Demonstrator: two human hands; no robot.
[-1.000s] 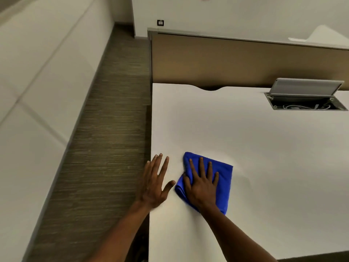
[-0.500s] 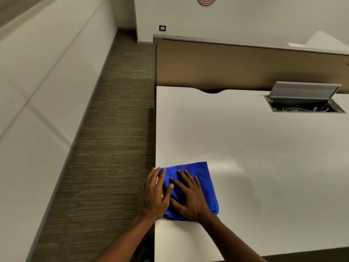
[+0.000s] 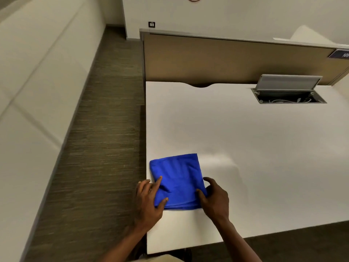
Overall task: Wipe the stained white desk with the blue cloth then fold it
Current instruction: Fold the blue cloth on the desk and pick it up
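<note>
The blue cloth (image 3: 177,178) lies folded in a rough square on the white desk (image 3: 245,148), close to its left edge. My left hand (image 3: 148,201) grips the cloth's near left corner, thumb on top and a finger laid along its left side. My right hand (image 3: 215,199) pinches the near right corner, thumb on the cloth and fingers curled around its right edge. No stain shows on the desk surface.
A brown partition panel (image 3: 226,59) stands along the desk's back. An open cable hatch (image 3: 287,95) with a raised grey lid sits at the back right. Carpeted floor (image 3: 103,148) runs along the left, beside a white wall.
Both hands have slid off the cloth's top toward me and now take hold of its near corners. The cloth lies flatter and squarer by the left edge.
</note>
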